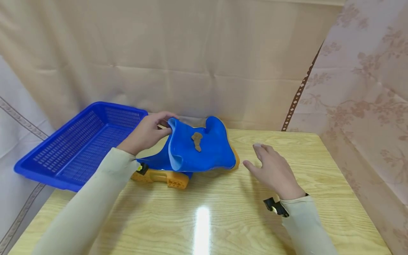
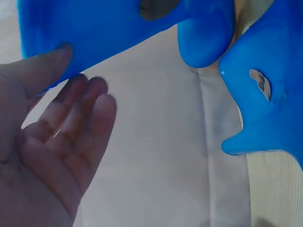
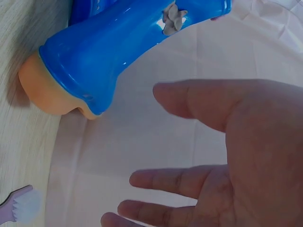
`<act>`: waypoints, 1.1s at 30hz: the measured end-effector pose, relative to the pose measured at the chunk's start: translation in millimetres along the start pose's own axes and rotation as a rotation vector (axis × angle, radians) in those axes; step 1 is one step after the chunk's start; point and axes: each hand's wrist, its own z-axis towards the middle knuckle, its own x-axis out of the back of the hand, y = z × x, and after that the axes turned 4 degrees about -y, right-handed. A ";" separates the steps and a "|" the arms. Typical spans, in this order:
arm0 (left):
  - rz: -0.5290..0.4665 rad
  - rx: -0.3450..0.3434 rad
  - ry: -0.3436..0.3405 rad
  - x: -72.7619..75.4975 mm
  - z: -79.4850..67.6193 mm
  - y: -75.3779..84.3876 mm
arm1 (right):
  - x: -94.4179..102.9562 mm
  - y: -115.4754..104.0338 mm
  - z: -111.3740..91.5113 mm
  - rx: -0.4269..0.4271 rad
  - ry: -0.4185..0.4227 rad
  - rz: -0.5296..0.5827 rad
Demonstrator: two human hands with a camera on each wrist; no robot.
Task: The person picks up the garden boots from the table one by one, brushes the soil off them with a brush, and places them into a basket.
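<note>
A blue rain boot (image 1: 213, 152) with an orange sole is tilted over the table, a brown mud-like patch (image 1: 197, 141) on its side. My left hand (image 1: 148, 132) pinches the rim of its shaft. In the left wrist view the thumb (image 2: 54, 64) presses on the blue shaft while the other fingers lie beneath. A second blue boot (image 1: 159, 160), its orange sole (image 1: 159, 177) turned towards me, lies partly hidden under the first; a greyish patch (image 2: 260, 85) shows on it. To the right of the held boot, my right hand (image 1: 275, 171) hovers with fingers spread, holding nothing.
A blue plastic basket (image 1: 76, 177) stands at the table's left side. Beige cloth (image 1: 191, 53) hangs behind the wooden table (image 1: 248, 226). At the lower left of the right wrist view lies a brush (image 3: 21, 203) with a lilac handle and white bristles.
</note>
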 end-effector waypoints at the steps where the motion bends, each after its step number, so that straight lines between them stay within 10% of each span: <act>1: 0.001 -0.008 0.019 -1.2 0.8 0.2 | -0.2 -0.3 0.0 -0.010 0.002 0.002; 22: -0.018 -0.145 0.271 -34.1 38.9 81.5 | 1.8 2.0 2.2 -0.104 -0.042 -0.008; 33: -0.378 -0.067 -0.025 -66.5 53.8 48.2 | -1.8 3.0 4.2 -0.114 -0.056 0.012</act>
